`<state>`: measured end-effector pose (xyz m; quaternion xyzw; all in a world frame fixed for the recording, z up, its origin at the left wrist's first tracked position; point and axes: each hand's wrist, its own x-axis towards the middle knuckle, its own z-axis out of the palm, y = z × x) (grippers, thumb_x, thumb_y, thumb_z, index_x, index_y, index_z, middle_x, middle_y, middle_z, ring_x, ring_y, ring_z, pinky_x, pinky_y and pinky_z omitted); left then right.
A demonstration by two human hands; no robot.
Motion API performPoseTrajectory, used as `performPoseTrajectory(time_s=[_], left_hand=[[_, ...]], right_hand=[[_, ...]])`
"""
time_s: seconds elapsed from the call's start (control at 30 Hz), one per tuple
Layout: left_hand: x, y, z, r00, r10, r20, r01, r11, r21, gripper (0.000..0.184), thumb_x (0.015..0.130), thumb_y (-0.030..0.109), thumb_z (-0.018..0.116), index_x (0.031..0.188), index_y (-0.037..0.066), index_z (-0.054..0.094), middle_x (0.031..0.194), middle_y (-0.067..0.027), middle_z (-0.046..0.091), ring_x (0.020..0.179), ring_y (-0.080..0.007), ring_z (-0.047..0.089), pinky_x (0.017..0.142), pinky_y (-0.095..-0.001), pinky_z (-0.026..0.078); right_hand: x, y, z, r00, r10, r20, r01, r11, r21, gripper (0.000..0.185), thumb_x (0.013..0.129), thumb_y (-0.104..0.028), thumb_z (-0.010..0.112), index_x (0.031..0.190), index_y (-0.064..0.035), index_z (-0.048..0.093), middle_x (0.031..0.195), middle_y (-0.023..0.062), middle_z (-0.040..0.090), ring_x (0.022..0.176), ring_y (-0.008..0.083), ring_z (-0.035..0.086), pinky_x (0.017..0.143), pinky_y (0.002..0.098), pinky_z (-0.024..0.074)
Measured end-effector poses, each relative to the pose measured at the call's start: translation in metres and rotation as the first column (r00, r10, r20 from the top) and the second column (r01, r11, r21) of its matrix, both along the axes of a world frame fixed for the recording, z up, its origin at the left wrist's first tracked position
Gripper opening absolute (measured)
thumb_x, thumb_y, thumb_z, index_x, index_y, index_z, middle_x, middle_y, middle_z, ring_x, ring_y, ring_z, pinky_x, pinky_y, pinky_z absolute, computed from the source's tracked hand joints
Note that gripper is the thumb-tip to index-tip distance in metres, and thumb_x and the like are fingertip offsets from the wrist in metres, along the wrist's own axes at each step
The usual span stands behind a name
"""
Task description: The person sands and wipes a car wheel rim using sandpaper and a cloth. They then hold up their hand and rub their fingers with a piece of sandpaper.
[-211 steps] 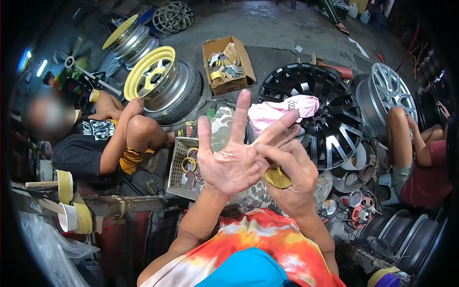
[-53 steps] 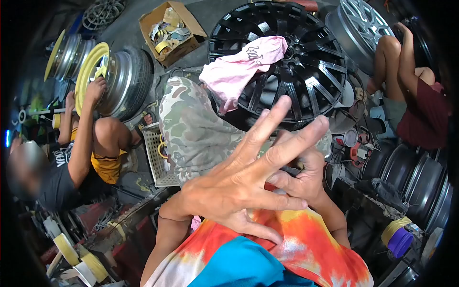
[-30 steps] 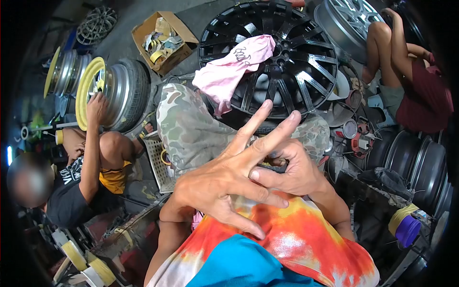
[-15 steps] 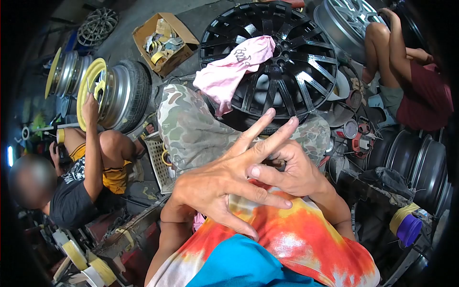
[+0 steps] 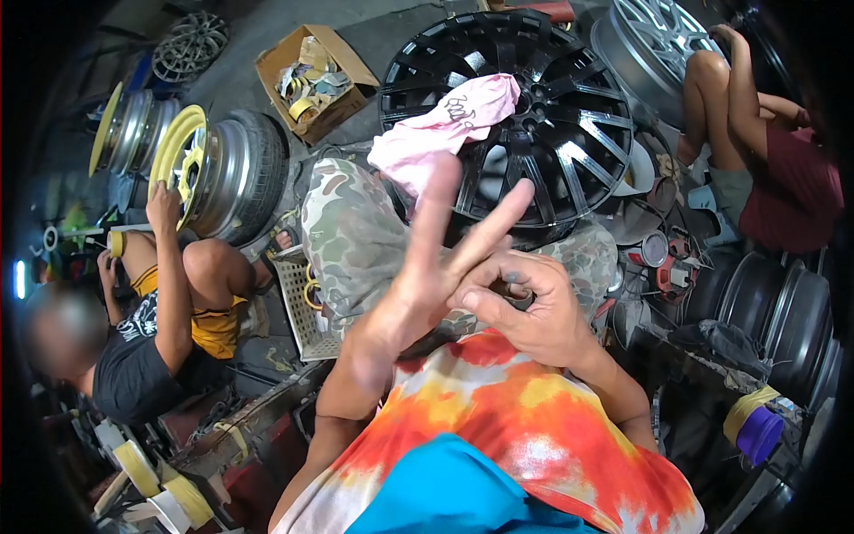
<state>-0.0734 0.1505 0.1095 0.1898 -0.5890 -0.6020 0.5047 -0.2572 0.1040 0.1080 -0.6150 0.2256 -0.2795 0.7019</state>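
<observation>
My left hand (image 5: 411, 298) is raised over my lap, its index and middle fingers stretched apart and its thumb blurred. Against its finger side, my right hand (image 5: 543, 307) is closed with bent fingers; it seems to grip one of the left hand's fingers, though the contact is partly hidden. Beyond both hands lies a glossy black multi-spoke wheel rim (image 5: 574, 133). A pink cloth (image 5: 431, 129) with dark writing is draped over the rim's left part.
A cardboard box (image 5: 325, 111) of tape rolls and scraps stands beyond my knee. At left, a person (image 5: 138, 356) touches a yellow-edged wheel (image 5: 165, 160). Another person (image 5: 792, 191) sits at right near a silver rim (image 5: 627, 58). A beige basket (image 5: 298, 311) is beside my leg.
My left hand has turned and lifted, its spread fingers now pointing more upward. My right hand has come against its fingers. The person at left has lowered a hand on the yellow-edged wheel.
</observation>
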Motion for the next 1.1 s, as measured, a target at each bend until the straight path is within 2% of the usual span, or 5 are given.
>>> performPoseTrajectory(time_s=[0.07, 0.2, 0.43, 0.6, 1.1], left_hand=[[-0.011, 0.002, -0.002, 0.824, 0.148, -0.547, 0.066, 0.934, 0.351, 0.149, 0.065, 0.105, 0.056, 0.166, 0.032, -0.025, 0.172, -0.0364, -0.002, 0.161, -0.0455, 0.018, 0.123, -0.0483, 0.027], [-0.007, -0.002, -0.006, 0.621, 0.116, -0.775, 0.227, 0.920, 0.320, 0.115, 0.082, 0.100, 0.040, 0.169, 0.043, -0.009, 0.169, -0.0361, -0.023, 0.160, -0.0533, -0.010, 0.126, -0.0540, 0.020], [-0.005, -0.006, -0.006, 0.533, 0.158, -0.831, 0.272, 0.898, 0.346, 0.113, 0.081, 0.100, 0.038, 0.169, 0.045, -0.007, 0.169, -0.0342, -0.025, 0.159, -0.0532, -0.014, 0.124, -0.0528, 0.029], [-0.006, -0.005, -0.008, 0.665, 0.167, -0.728, 0.186, 0.907, 0.379, 0.116, 0.079, 0.103, 0.033, 0.169, 0.043, -0.010, 0.169, -0.0357, -0.022, 0.159, -0.0536, -0.013, 0.128, -0.0621, 0.002], [-0.006, -0.006, -0.018, 0.594, 0.236, -0.769, 0.233, 0.864, 0.445, 0.114, 0.081, 0.102, 0.031, 0.171, 0.040, -0.001, 0.169, -0.0379, -0.017, 0.158, -0.0580, -0.010, 0.126, -0.0669, 0.005]], right_hand=[[0.003, 0.003, 0.000, 0.989, -0.146, -0.016, 0.139, 0.967, -0.215, 0.010, 0.094, -0.007, 0.076, 0.100, 0.0007, 0.074, 0.095, 0.0084, 0.077, 0.087, 0.0147, 0.073, 0.079, 0.0292, 0.0563], [0.009, 0.005, -0.004, 0.955, -0.291, 0.057, 0.285, 0.845, -0.454, 0.032, 0.085, 0.000, 0.081, 0.116, -0.0017, 0.072, 0.098, 0.0102, 0.075, 0.085, 0.0195, 0.074, 0.076, 0.0300, 0.0571], [0.013, 0.002, -0.013, 0.953, -0.302, -0.008, 0.226, 0.728, -0.647, 0.052, 0.087, -0.007, 0.080, 0.137, -0.0091, 0.068, 0.095, 0.0105, 0.067, 0.079, 0.0262, 0.072, 0.067, 0.0367, 0.0600], [0.012, 0.001, -0.008, 0.947, -0.271, -0.174, 0.035, 0.623, -0.782, 0.057, 0.086, -0.004, 0.079, 0.142, -0.0141, 0.068, 0.096, 0.0095, 0.065, 0.075, 0.0269, 0.067, 0.070, 0.0392, 0.0589], [0.010, 0.001, -0.021, 0.957, -0.264, -0.119, 0.044, 0.539, -0.841, 0.050, 0.081, -0.007, 0.078, 0.130, -0.0078, 0.070, 0.102, 0.0112, 0.063, 0.085, 0.0298, 0.067, 0.076, 0.0399, 0.0581]])
